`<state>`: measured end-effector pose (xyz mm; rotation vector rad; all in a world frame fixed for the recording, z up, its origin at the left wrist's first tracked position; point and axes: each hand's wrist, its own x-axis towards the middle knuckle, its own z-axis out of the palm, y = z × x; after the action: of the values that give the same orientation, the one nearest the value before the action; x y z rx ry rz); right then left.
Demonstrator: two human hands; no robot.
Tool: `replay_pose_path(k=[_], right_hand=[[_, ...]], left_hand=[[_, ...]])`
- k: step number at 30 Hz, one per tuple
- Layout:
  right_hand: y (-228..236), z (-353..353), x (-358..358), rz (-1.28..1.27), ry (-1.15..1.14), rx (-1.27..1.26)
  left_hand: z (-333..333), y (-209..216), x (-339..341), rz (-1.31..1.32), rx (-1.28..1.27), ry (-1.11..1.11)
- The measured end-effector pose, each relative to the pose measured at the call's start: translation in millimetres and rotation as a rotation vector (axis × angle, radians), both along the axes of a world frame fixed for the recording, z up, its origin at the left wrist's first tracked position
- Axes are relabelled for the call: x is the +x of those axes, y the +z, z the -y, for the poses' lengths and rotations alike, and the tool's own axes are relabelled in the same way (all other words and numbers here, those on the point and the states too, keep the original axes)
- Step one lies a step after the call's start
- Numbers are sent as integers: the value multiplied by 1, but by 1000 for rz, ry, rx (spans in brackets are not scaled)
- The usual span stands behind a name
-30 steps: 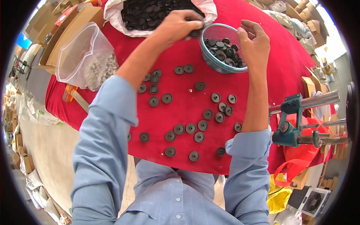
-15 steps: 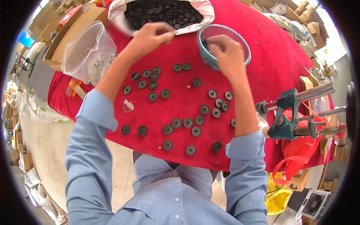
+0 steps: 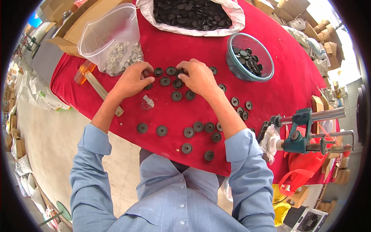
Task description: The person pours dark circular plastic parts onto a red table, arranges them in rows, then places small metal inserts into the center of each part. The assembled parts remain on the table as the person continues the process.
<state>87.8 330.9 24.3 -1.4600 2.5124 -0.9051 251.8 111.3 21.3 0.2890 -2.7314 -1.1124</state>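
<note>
Over the far left part of the red tabletop, my left hand is curled with thumb and forefinger bent toward each other. What lies in that grip is mostly hidden. My right hand pinches a black disc at the table surface. Between my hands lie several loose round discs, among them a dark shallow disc with a raised rim and small centre hub. More such discs, like this one, are scattered nearer me and to the right. A clear blue-tinted bowl with black discs inside stands beyond my right hand.
A white sack full of black discs lies at the far edge. Left of it are a clear plastic bag of small pale parts and a hammer. A green hand press stands at right beside a red bag.
Both hands have come back from the sack and bowl to the loose discs, the right one leaving the bowl. The view has shifted, so the table contents appear displaced.
</note>
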Motion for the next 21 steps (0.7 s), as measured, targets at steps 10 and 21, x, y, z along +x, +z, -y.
replay_pose_path(k=[10, 21], right_hand=[[8, -2, 0, 250, -59, -47], [-4, -3, 17, 267, -40, 159]], left_hand=[[4, -25, -29, -183, -198, 7], [16, -2, -26, -74, 473, 120]])
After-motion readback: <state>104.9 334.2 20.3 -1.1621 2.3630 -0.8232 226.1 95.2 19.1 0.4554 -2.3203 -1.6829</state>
